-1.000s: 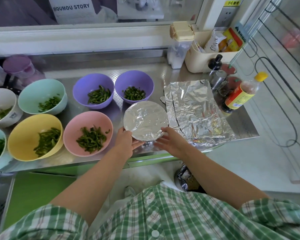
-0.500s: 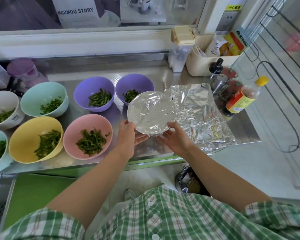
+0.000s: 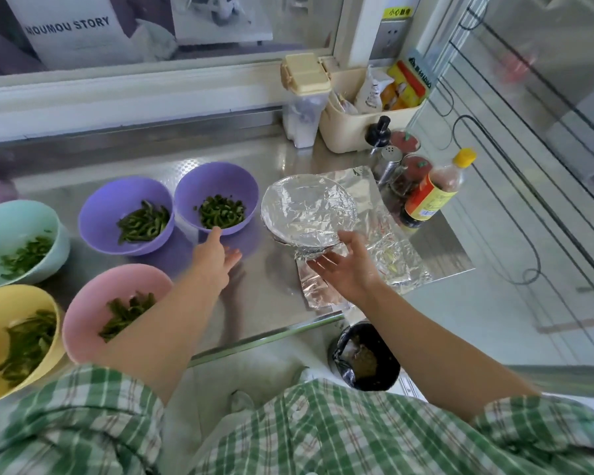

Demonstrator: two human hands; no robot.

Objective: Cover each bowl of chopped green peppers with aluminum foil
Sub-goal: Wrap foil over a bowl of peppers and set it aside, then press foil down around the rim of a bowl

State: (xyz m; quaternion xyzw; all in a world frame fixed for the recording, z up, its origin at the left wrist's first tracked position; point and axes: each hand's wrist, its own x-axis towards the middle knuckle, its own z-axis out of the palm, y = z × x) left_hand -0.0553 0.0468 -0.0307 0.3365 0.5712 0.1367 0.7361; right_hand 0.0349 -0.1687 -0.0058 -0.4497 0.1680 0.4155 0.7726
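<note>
- The left hand [image 3: 216, 257] is extended forward, fingers straight and empty, at the near rim of a purple bowl [image 3: 220, 176].
- The foil-covered bowl [image 3: 307, 209] is supported at its near edge by the right hand [image 3: 348, 269], palm up and fingers spread, over foil sheets [image 3: 388, 248].

— Which one's covered?
— The foil-covered bowl [image 3: 309, 209], far right, crinkled foil across its rim, above the flat foil sheets [image 3: 391, 255].
— The others?
— Right purple bowl [image 3: 203, 181], left purple bowl [image 3: 110, 207], pink bowl [image 3: 93, 296], teal bowl [image 3: 7, 221], yellow bowl [image 3: 0, 317]: leftward, open, peppers showing.
</note>
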